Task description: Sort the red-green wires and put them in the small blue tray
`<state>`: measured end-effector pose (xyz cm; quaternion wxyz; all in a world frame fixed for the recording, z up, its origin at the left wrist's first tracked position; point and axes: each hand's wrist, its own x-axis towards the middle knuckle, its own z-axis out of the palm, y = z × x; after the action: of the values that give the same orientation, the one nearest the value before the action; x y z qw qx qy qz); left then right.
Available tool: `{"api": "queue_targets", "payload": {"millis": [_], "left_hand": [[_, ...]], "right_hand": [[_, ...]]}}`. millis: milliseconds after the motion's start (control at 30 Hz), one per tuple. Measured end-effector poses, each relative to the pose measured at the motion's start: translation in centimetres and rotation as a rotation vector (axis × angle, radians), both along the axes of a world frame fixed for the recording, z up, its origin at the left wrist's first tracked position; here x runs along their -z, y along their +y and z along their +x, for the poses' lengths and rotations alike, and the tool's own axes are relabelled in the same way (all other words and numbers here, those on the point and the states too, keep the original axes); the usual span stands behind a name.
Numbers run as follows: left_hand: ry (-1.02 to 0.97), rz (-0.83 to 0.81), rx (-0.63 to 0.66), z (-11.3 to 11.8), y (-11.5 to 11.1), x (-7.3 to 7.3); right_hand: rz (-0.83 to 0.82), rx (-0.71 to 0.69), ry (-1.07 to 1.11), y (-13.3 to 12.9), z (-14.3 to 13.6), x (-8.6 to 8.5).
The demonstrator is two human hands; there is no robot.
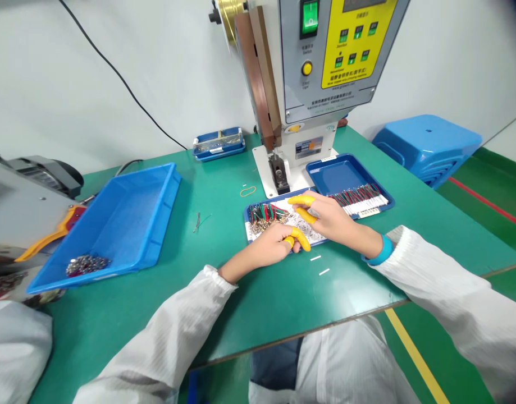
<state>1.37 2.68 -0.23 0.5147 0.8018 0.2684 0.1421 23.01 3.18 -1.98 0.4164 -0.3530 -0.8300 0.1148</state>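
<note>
My left hand [277, 244] is over the front of a blue tray [246, 216] that holds small metal parts, wires and white pieces. Its fingers, two in yellow covers, are curled together; what they pinch is too small to name. Above the right part of this tray is my right hand [320, 213], its yellow-covered thumb and forefinger apart, with nothing visible between them. Behind the hands stands the crimping machine [295, 101], its dark press head [278, 174] just beyond the tray. Red, green and black wires [359, 194] lie in a second blue tray [336, 174] at the right.
A large blue bin [131, 207] with metal parts stands at the left, near orange-handled pliers [51, 238]. A small tray [219, 145] sits at the back. A rubber band [247, 191], loose wires [197, 221] and white tube pieces [315, 258] lie on the green table. Someone's white sleeve [17, 350] shows lower left.
</note>
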Motion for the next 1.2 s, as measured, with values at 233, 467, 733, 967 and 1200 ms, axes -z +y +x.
{"api": "queue_targets", "payload": {"millis": [233,467,733,967,1200], "left_hand": [[0.005,0.002,-0.009,0.0,0.0,0.14],[0.008,0.015,-0.01,0.01,-0.03,0.12],[-0.002,0.031,-0.004,0.01,0.0,0.21],[-0.006,0.033,-0.012,0.05,-0.07,0.11],[-0.015,0.022,-0.027,0.14,-0.17,-0.01]], "right_hand": [[0.015,0.006,0.015,0.09,0.03,-0.08],[0.011,0.016,-0.004,0.04,0.03,-0.07],[0.004,-0.01,-0.007,-0.1,0.07,-0.16],[-0.023,0.0,-0.023,-0.05,0.15,0.08],[-0.034,-0.075,0.0,-0.2,0.19,-0.28]]}}
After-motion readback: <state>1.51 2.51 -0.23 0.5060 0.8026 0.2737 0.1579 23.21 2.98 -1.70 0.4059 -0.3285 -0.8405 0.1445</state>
